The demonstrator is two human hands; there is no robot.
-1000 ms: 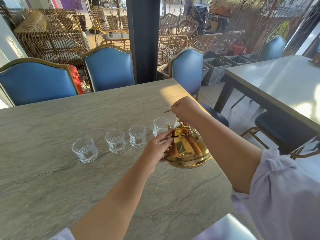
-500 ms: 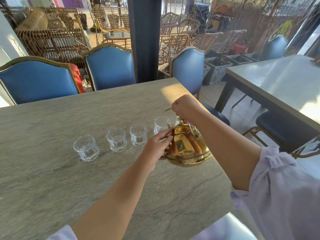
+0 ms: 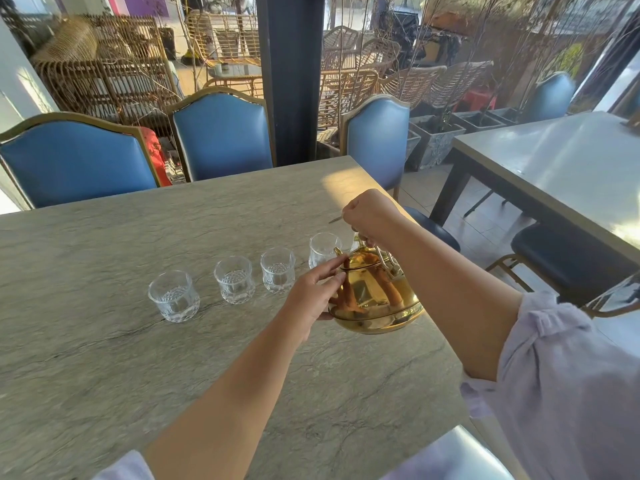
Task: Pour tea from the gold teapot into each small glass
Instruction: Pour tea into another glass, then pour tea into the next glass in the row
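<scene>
A shiny gold teapot (image 3: 375, 299) hangs just above the grey stone table (image 3: 104, 358), right of centre. My right hand (image 3: 372, 216) is closed around its handle from above. My left hand (image 3: 315, 292) rests against the pot's left side, fingertips on the lid. Several small cut-glass tumblers stand in a row to the left: one at the far left (image 3: 174, 296), another (image 3: 234, 284), a third (image 3: 278, 274), and one (image 3: 323, 249) right beside the pot. Another glass is partly hidden behind the pot and my right hand. The visible glasses look clear, without tea.
Blue padded chairs (image 3: 221, 135) line the table's far edge, and another (image 3: 377, 140) stands at its right corner. A second table (image 3: 554, 168) stands to the right across a tiled gap. A dark pillar (image 3: 291, 77) rises behind the table.
The teapot and both hands have barely shifted; the pot is lifted very slightly. The glasses stand where they were.
</scene>
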